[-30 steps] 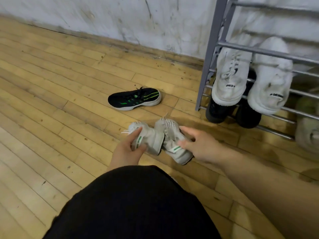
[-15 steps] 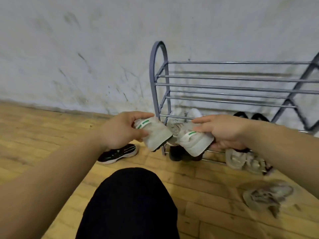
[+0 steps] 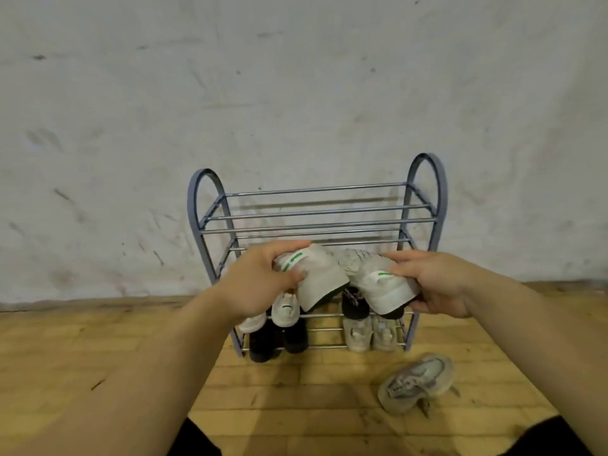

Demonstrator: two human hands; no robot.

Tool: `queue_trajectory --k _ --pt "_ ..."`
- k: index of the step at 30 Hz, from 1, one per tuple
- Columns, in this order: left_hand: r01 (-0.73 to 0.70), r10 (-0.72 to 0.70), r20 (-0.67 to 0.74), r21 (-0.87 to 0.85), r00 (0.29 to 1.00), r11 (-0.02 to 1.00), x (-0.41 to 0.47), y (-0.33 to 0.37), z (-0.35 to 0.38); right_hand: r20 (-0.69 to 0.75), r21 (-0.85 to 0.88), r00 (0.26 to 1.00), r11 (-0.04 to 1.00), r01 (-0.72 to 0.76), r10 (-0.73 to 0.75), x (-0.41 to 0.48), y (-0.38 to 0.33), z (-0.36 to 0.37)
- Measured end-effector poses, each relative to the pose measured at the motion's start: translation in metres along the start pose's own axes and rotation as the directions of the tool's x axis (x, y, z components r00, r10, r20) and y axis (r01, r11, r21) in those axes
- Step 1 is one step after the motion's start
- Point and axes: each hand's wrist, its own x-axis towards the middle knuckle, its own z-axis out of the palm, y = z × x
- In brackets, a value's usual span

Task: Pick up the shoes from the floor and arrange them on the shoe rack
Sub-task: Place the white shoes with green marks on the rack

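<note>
Wooden floor (image 3: pixel 98 357); shoe rack (image 3: pixel 204 205) holds four pairs.

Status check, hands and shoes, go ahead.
Left hand grips one white shoe, right hand the other. Held before shoe rack. Top shelves bare.

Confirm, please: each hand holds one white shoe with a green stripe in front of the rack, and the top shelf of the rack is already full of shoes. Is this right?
Not quite. The head view shows the top shelf of the rack with no shoes on it. The rest stands: the left hand and right hand each hold one white shoe with a green stripe.
</note>
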Motion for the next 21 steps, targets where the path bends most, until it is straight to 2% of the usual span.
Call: queue_trajectory --k 2,5,7,11,16,21 --pt "0.012 -0.013 -0.019 -0.051 1.000 0.999 0.001 -0.017 0.013 -0.047 0.025 0.999 1.000 -0.014 0.015 0.000 0.005 -0.008" --pt "0.053 -0.053 -0.044 -0.004 0.998 0.999 0.012 -0.024 0.022 -0.098 0.062 0.994 0.997 -0.036 0.042 0.001 0.009 -0.016" --pt "0.081 -0.083 -0.048 -0.040 0.995 0.996 0.018 -0.026 0.027 -0.107 0.067 0.992 0.996 -0.053 0.060 0.002 0.011 -0.018" --pt "0.058 -0.059 -0.016 -0.013 0.998 0.998 0.025 -0.027 0.036 -0.117 0.091 0.988 0.992 -0.092 0.103 0.012 0.015 -0.020" --pt "0.137 -0.138 0.003 -0.074 0.990 0.988 0.034 -0.037 0.039 -0.095 0.094 0.985 0.987 -0.132 0.141 0.029 0.023 -0.017" --pt "0.099 -0.098 0.020 -0.033 0.995 0.995 0.037 -0.040 0.044 -0.037 0.073 0.984 0.983 -0.169 0.172 0.045 0.032 -0.012"
